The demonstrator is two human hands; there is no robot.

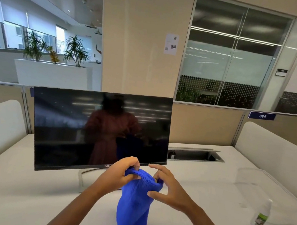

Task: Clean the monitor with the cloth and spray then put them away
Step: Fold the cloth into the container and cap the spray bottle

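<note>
The blue cloth [135,208] hangs in front of the monitor [87,129], below its lower edge, bunched and drooping toward the counter [25,200]. My left hand [119,173] grips its top edge, fingers [133,161] curled round the fold. My right hand [167,187] pinches the other top corner, its remaining fingers spread loose. The spray bottle [262,216] stands upright on the counter, well to the right of the monitor, near a clear plastic box [257,180].

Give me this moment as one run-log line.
left hand: grips blue cloth top; right hand: holds cloth top; spray bottle: upright on desk, right, untouched; monitor: screen dark
</note>
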